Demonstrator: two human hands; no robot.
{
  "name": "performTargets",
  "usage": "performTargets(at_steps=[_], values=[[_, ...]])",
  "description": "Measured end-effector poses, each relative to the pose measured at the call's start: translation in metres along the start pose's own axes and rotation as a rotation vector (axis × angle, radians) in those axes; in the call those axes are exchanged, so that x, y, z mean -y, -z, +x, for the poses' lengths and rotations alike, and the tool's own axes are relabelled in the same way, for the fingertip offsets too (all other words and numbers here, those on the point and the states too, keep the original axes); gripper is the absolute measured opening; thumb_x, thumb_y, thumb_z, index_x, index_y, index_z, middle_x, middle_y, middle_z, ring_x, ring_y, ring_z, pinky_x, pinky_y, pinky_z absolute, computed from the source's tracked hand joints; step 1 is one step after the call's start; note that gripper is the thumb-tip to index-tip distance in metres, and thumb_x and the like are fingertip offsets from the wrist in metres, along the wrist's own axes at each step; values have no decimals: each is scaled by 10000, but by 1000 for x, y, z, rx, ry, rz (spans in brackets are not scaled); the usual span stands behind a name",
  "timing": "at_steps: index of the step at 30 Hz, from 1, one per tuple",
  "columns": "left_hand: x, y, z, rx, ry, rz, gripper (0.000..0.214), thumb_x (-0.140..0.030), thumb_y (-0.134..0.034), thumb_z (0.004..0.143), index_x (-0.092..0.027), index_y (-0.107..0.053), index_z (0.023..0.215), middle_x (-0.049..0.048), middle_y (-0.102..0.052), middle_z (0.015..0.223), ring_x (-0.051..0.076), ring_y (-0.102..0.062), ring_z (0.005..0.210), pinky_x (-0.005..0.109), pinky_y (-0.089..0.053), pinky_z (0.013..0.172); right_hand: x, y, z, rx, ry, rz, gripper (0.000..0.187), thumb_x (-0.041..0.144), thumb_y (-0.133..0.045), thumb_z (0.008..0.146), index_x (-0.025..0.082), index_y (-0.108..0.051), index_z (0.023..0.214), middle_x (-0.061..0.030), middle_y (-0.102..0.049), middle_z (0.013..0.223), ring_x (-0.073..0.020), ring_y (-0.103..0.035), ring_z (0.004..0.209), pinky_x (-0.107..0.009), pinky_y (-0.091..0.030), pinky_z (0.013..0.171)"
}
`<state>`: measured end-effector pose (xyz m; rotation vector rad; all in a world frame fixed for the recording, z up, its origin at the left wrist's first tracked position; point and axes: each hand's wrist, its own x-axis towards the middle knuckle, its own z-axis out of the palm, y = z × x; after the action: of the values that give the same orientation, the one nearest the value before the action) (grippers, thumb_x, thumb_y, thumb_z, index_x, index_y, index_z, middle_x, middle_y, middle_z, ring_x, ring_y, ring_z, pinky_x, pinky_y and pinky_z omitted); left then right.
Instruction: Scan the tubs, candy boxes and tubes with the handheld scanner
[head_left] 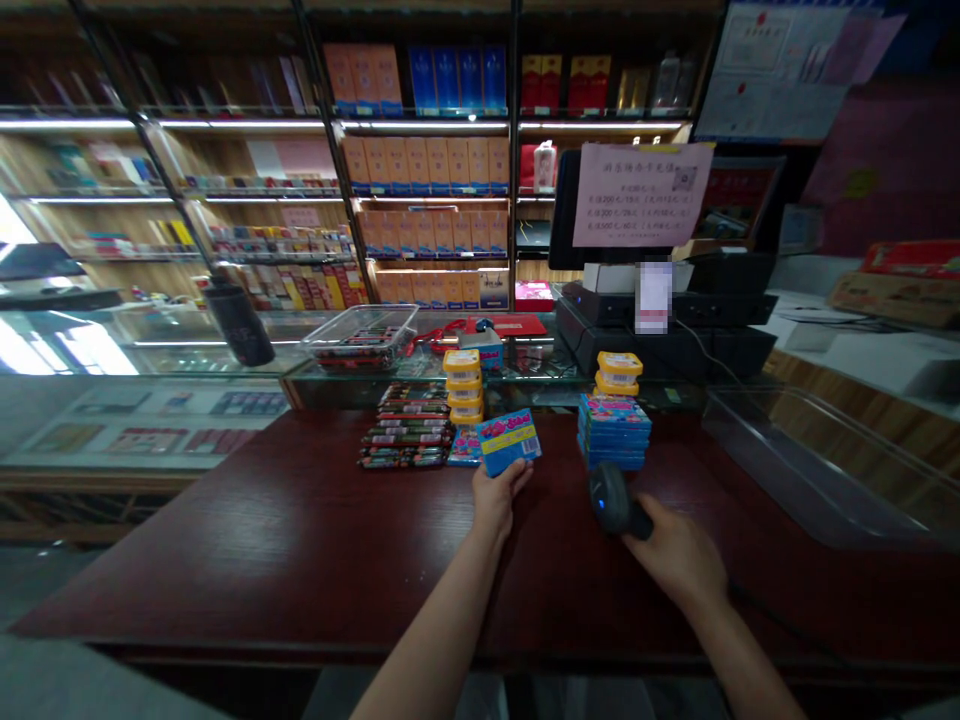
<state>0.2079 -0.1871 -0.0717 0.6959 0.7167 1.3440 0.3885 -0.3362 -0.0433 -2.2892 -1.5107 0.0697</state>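
- The blue stack stands on the dark surface, with yellow tubs just behind it.
- Left of the stack and apart from it, the left hand pinches a blue packet by its near edge.
- Nearer than the stack, the right hand is curled around a black scanner.
- Wrapped bars lie farther left of the stack; a clear tray sits right.
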Motion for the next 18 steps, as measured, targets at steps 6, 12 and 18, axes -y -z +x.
performTargets(at_steps=[6, 12, 18], values=[[2, 2, 0, 39, 20, -22, 423, -173, -817, 559, -115, -617, 927, 62, -709, 857, 190, -699, 766, 367, -575, 817, 31, 9, -13, -51, 82, 640, 369, 426, -617, 699, 192, -651, 982, -80, -723, 943, -241, -655, 873, -316, -485, 734], [4, 2, 0, 44, 13, -5, 438, -164, -817, 559, -108, -610, 941, 71, -713, 867, 200, -702, 772, 364, -579, 809, 51, 5, -19, -9, 13, 836, 382, 465, -664, 638, 167, -668, 876, -47, -706, 730, -201, -632, 641, -309, -491, 601], [3, -1, -2, 20, 26, 41, 438, -167, -800, 584, -90, -620, 975, 95, -719, 882, 211, -704, 787, 361, -575, 820, 51, 7, -21, 38, -45, 877, 360, 465, -660, 637, 170, -641, 842, 6, -641, 582, -146, -542, 466, -273, -433, 471]])
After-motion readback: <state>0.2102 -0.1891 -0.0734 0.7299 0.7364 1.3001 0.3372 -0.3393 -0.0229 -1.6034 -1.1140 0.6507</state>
